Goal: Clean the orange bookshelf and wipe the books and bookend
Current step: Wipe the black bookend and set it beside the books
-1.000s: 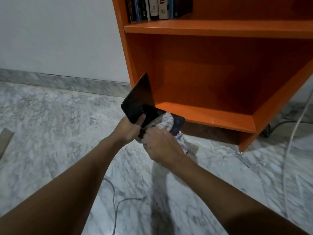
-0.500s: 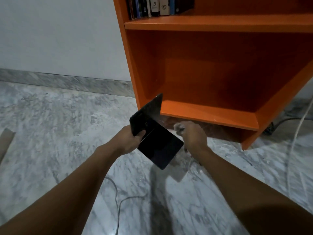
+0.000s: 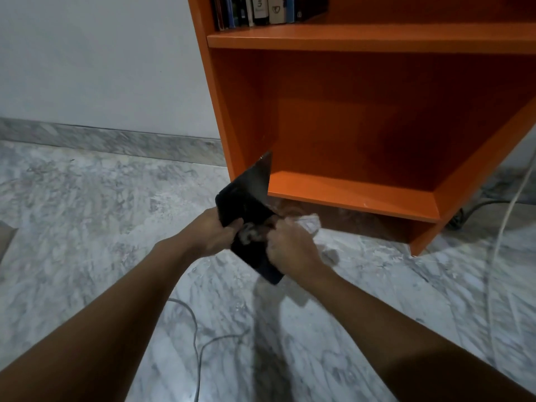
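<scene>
My left hand (image 3: pixel 216 232) grips a black L-shaped bookend (image 3: pixel 246 198) by its bend, held in the air in front of the orange bookshelf (image 3: pixel 362 195). My right hand (image 3: pixel 290 248) holds a pale crumpled cloth (image 3: pixel 309 223) pressed against the bookend's lower plate, partly covering it. The bookend's upper plate points up toward the bottom shelf's left corner. Several books (image 3: pixel 264 10) stand upright at the left end of the upper shelf; the bottom shelf holds nothing.
The floor (image 3: pixel 87 213) is grey-white marble. A thin grey cable (image 3: pixel 197 343) loops on it between my arms. A white cord (image 3: pixel 504 221) and a dark cable (image 3: pixel 475 207) run along the bookshelf's right side. A brown cardboard edge (image 3: pixel 5 236) shows at far left.
My right hand has moved back left with the cloth onto the bookend's lower plate, after being off to the right half a second ago. The left hand keeps the bookend in about the same place.
</scene>
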Available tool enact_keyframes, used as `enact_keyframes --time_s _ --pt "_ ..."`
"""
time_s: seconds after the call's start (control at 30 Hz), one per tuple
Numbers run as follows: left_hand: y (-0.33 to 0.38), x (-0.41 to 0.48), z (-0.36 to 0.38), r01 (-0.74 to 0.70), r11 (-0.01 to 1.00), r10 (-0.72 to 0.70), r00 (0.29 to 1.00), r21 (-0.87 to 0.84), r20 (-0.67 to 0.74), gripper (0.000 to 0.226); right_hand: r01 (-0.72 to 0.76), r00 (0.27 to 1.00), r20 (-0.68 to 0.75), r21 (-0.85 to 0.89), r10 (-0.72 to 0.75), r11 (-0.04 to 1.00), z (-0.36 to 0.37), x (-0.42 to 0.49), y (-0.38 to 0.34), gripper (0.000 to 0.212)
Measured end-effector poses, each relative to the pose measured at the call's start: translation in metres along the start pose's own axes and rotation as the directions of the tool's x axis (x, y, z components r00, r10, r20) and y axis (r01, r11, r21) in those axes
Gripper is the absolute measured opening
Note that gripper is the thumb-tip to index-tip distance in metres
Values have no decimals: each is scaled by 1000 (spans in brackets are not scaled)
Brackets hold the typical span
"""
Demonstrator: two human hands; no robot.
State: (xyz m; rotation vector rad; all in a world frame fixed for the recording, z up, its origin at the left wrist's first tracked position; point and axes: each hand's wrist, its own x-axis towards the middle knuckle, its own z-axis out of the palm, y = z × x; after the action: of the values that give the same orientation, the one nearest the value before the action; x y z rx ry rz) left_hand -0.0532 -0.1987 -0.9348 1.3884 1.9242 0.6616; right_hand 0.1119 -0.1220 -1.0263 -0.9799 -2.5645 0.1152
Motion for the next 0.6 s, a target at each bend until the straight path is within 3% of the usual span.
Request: enact_keyframes --time_s 0.03,0.1,0.17,0.27,0.33,0.47,0.6 --pt "-2 -4 1 17 999 -16 999 -31 37 13 -161 987 16 38 161 986 -4 3 14 17" --pt "-6 -10 3 54 994 -47 996 -91 70 10 -471 881 48 151 470 869 -16 1 39 18" --pt "-7 -11 2 66 987 -56 996 -149 71 12 -558 821 27 250 570 792 -23 -7 55 24" --pt "-4 -9 -8 98 974 -86 994 -207 66 13 -331 920 -62 407 387 851 -34 -4 47 27" --pt "-5 -8 -16 121 964 -111 992 -237 55 11 -201 971 -15 490 239 848 -42 5 36 27" --pt "-9 -9 -23 156 946 -166 986 -285 -11 24 -338 940 222 714 259 614 -53 16 22 26" --pt "-11 -9 -19 155 929 -181 983 -336 -45 26 -498 864 469 742 183 448 -48 11 14 20"
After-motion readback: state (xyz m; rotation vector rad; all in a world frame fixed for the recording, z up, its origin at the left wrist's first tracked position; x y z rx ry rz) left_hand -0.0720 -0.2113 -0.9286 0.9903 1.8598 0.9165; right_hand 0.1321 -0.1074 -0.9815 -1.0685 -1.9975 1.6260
